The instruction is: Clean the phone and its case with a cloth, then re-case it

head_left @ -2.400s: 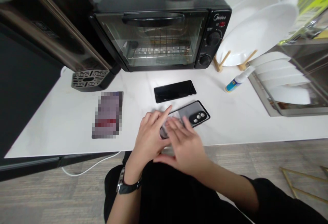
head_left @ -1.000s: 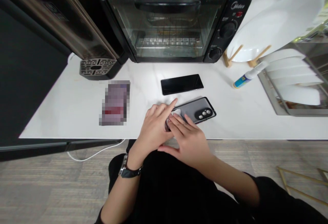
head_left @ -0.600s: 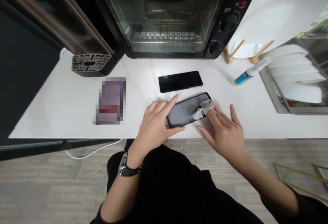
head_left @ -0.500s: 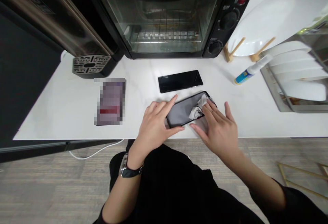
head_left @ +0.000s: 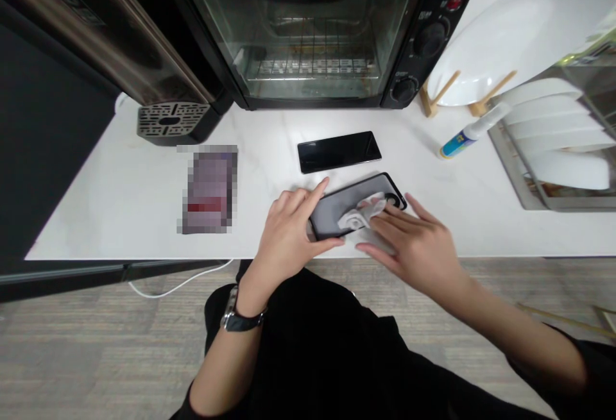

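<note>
A grey phone case [head_left: 337, 204] with a black rim and a round camera opening lies on the white counter near its front edge. My left hand [head_left: 289, 231] grips its left end, thumb along the near side and index finger along the far side. Under the fingertips of my right hand [head_left: 409, 240], a crumpled white wipe [head_left: 356, 216] is pressed against the case, just left of the camera opening. My right thumb is stretched out beside the case. Behind it lies a black phone [head_left: 339, 152], screen up, which neither hand touches.
A toaster oven [head_left: 308, 102] stands at the back. To the left are a blurred-out flat packet [head_left: 209, 189] and a machine with a drip tray [head_left: 171, 120]. A small spray bottle [head_left: 459, 143] lies on the right, beside white dishes [head_left: 553, 118] in a rack. The counter's front edge [head_left: 120, 258] is close.
My right hand has slid the wipe leftward and nearer along the case, uncovering the round camera opening. My left hand keeps its hold at the left end.
</note>
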A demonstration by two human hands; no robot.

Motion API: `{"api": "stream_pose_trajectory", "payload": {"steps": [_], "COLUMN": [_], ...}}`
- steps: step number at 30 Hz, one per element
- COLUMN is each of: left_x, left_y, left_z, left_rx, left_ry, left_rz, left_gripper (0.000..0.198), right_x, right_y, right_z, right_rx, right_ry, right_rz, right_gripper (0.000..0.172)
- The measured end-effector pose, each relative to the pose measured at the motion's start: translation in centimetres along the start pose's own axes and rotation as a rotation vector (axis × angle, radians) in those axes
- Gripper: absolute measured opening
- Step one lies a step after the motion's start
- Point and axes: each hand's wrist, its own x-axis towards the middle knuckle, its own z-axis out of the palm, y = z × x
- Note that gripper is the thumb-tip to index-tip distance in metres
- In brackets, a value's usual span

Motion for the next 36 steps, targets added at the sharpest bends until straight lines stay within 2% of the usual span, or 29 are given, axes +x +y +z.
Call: {"api": "stream_pose_trajectory", "payload": {"steps": [3,7,9,11,14,17,21,24,26,28,30,33,36], "left_x": [0.2,0.3,0.3,0.2,0.1,0.0,-0.2,-0.2,-0.1,0.0,0.1,0.0,-0.2], "left_y": [0.2,0.2,-0.1,-0.5,-0.8,-0.6,-0.1,0.1,0.2,0.2,0.2,-0.1,-0.4], "left_z": [0.1,0.1,0.0,0.0,-0.1,-0.1,0.0,0.1,0.1,0.1,0.1,0.0,0.0], "left_rx": [0.016,0.013,-0.008,-0.019,-0.008,-0.002,-0.014,-0.006,0.013,0.024,0.016,0.006,0.019], "left_ry": [-0.019,-0.022,0.001,0.004,-0.028,-0.013,0.020,0.034,0.023,0.014,0.019,0.014,0.009], "left_rz": [0.001,0.008,0.009,0.015,0.026,-0.021,-0.044,-0.034,-0.027,-0.017,-0.007,-0.001,0.025], "left_gripper": [0.113,0.111,0.105,0.098,0.090,0.090,0.101,0.107,0.107,0.105,0.103,0.093,0.085], "right_x": [-1.1,0.0,1.4,2.8,4.2,4.1,2.0,0.6,0.4,0.9,2.1,4.1,5.0], "right_y": [1.4,-0.2,-1.9,-3.7,-6.1,-6.9,-4.0,-0.7,0.6,0.7,-0.3,-3.2,-6.0], "right_z": [-0.5,1.3,2.4,3.4,4.7,5.0,3.2,1.3,0.8,1.0,1.9,3.6,4.6], "right_rx": [-0.129,-0.137,-0.125,-0.078,0.042,0.133,0.150,0.007,-0.087,-0.126,-0.124,-0.091,-0.001], "right_ry": [0.013,0.062,0.094,0.101,0.084,0.114,0.061,0.019,0.023,0.037,0.052,0.070,0.055], "right_rz": [0.096,0.141,0.169,0.156,0.045,-0.064,-0.123,-0.019,0.068,0.130,0.162,0.173,0.088], "right_gripper": [0.042,0.080,0.089,0.090,0.088,0.085,0.065,0.056,0.055,0.063,0.074,0.086,0.089]}}
